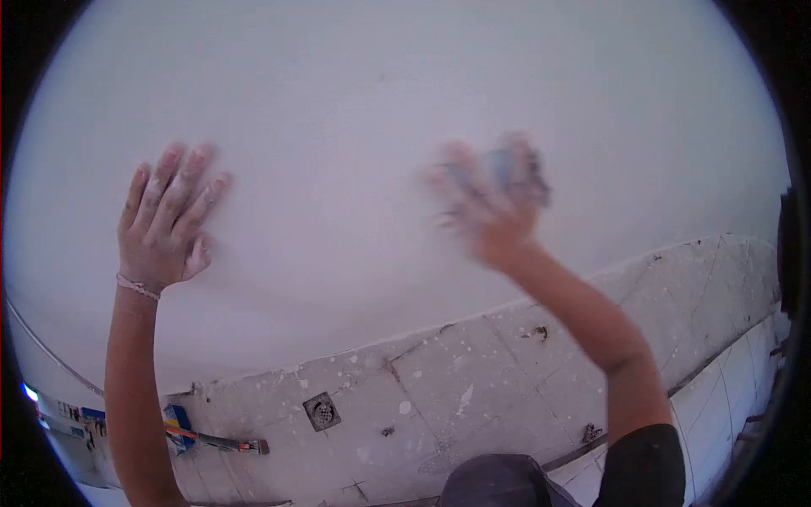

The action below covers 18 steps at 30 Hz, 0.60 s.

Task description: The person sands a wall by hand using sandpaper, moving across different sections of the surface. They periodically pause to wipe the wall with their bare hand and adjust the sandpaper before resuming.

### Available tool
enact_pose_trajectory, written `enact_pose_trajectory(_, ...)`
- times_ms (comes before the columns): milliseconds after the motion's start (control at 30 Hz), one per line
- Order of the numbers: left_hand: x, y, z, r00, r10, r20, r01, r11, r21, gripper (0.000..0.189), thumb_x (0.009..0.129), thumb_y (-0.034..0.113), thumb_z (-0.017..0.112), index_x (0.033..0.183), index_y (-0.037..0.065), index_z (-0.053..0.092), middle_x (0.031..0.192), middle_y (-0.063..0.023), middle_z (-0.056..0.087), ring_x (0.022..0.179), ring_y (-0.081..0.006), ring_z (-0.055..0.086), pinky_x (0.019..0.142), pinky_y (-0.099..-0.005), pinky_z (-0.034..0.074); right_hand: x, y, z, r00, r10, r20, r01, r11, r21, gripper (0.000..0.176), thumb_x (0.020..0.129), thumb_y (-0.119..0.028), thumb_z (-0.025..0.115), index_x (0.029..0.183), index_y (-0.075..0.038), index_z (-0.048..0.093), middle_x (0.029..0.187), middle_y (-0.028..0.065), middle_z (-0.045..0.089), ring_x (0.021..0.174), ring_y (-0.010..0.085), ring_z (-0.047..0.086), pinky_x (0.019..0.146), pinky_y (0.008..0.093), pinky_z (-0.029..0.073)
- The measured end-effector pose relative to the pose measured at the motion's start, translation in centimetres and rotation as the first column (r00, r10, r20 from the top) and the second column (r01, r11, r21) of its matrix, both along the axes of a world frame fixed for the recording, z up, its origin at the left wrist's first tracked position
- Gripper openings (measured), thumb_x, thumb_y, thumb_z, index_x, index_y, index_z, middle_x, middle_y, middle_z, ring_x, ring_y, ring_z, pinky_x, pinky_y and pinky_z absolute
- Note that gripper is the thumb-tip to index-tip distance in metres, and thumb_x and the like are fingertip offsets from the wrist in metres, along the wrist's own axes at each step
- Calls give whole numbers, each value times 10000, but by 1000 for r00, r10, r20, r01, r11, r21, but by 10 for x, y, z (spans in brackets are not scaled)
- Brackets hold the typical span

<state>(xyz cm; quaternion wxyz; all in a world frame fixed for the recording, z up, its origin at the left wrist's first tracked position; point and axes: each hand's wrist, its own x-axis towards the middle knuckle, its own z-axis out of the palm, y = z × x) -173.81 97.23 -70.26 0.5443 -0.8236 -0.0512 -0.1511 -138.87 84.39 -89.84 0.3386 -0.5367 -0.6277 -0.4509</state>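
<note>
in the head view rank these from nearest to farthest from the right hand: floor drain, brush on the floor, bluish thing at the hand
From the right hand, in the head view:
1. Bluish thing: right at the hand, too blurred to identify.
2. Floor drain: below and to the left.
3. Brush: lower left, past the drain.

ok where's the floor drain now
In the head view, the floor drain is low, left of centre, set in speckled tiles right of the left forearm.
</note>
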Motion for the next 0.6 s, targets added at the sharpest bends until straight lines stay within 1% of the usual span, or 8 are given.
enact_pose_trajectory(33,0,-2,1,1000,-13,16,13,1000,-2,593,812,209,416,1389,280,535,1503,-5,444,1432,-221,344,1229,-443,162,-28,13,10,999,35,10,-35,998,49,661,935,-324,533,1535,-339,256,1623,-44,174,1474,326,195,1225,485,131)
enact_pose_trajectory(67,-2,-5,2,1000,9,2,-9,1000,18,591,813,206,414,1382,309,535,1500,18,445,1429,-212,348,1232,-438,155,-49,27,0,937,-99,336,87,995,50,677,952,-311,496,1552,-249,190,1622,25,165,1458,356,218,1213,478,161)
enact_pose_trajectory(200,-28,-8,14,992,44,-117,-31,994,109,565,828,208,414,1331,430,546,1487,103,451,1419,-180,360,1241,-418,141,-40,10,-49,499,206,842,71,958,-277,746,938,-152,499,1568,-177,101,1630,48,95,1387,197,354,1168,324,291)
enact_pose_trajectory(267,-47,7,9,990,54,-134,-38,993,114,547,832,218,433,1298,479,551,1479,133,453,1414,-168,366,1243,-406,137,27,-5,-59,508,286,812,103,916,-387,728,929,-200,541,1556,-222,171,1611,35,204,1346,175,417,1136,332,338)
enact_pose_trajectory(300,-53,22,4,990,54,-131,-42,994,96,541,828,224,449,1283,498,553,1475,145,453,1410,-161,369,1245,-400,134,53,-6,-55,671,373,641,68,829,-554,687,936,-209,540,1545,-290,231,1604,-9,242,1368,137,391,1144,320,322)
enact_pose_trajectory(400,-56,42,-5,991,69,-111,-65,997,40,530,815,245,493,1263,522,554,1469,164,454,1404,-147,374,1248,-389,128,56,3,-16,854,72,515,47,976,-214,704,915,-224,558,1526,-380,245,1609,-80,208,1445,292,266,1172,432,294)
enact_pose_trajectory(500,-51,41,-5,992,59,-113,-53,997,52,528,814,253,500,1263,526,551,1467,166,455,1402,-142,375,1251,-386,117,-30,45,12,937,15,350,36,989,-140,734,919,-209,544,1550,-345,194,1630,-8,152,1431,440,220,1181,562,219)
enact_pose_trajectory(600,-52,37,0,991,57,-123,-48,996,76,505,842,268,483,1276,521,542,1469,169,451,1403,-139,372,1252,-385,109,-98,56,14,506,-7,862,204,973,-111,683,940,-430,502,1515,-111,319,1623,125,85,1479,347,115,1193,603,77)
